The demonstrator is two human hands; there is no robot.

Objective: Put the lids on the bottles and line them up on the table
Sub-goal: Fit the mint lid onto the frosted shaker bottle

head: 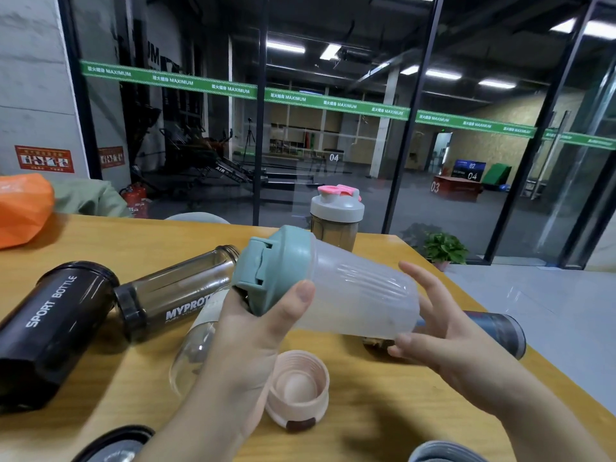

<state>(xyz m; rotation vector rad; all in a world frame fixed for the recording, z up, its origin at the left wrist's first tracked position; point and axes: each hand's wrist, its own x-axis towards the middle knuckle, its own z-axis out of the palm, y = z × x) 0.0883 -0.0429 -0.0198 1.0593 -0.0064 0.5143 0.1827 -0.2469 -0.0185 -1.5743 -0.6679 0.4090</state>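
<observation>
- Left hand (256, 331) curls round the teal lid (276, 268) of the frosted bottle (360, 301), held sideways above the table (383, 411).
- Right hand (443, 331), fingers spread, cups its base.
- Looks empty, light, slick: better gripped at the ribbed middle.

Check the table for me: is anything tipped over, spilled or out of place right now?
No spill shows. Three uncapped bottles lie on their sides: the black SPORT BOTTLE, the smoky MYPROTEIN bottle and a clear bottle. A pink lid sits loose, threads up. Only the pink-capped shaker stands upright, lidded.
</observation>
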